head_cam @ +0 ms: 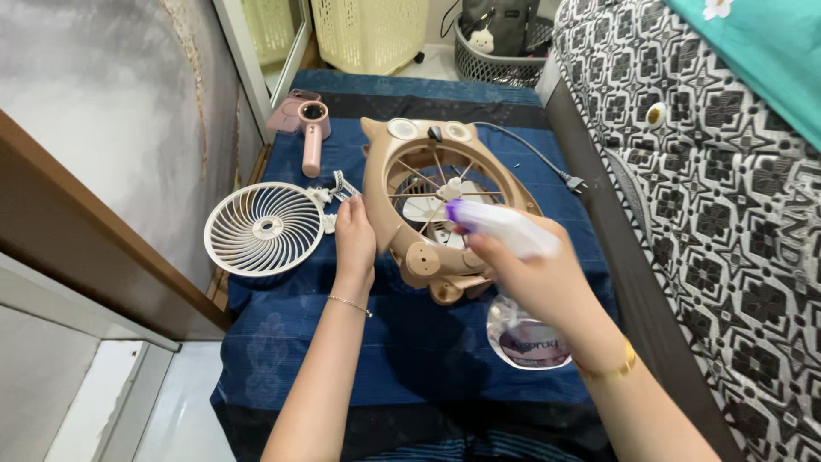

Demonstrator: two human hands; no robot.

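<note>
A tan owl-shaped fan body (402,184) stands tilted on a blue cloth (402,351), its front grille off and its blades showing. My left hand (354,242) grips the fan's left rim. My right hand (534,278) holds a clear spray bottle (523,338) with a white and purple nozzle (496,225), pointed at the blades. The removed round white grille (263,229) lies flat to the left of my left hand.
A pink handheld fan (311,128) lies at the far left of the cloth. The fan's power cord and plug (571,180) trail right. A patterned bed edge (710,197) borders the right; a wall and door frame (111,154) the left. Baskets (500,51) stand beyond.
</note>
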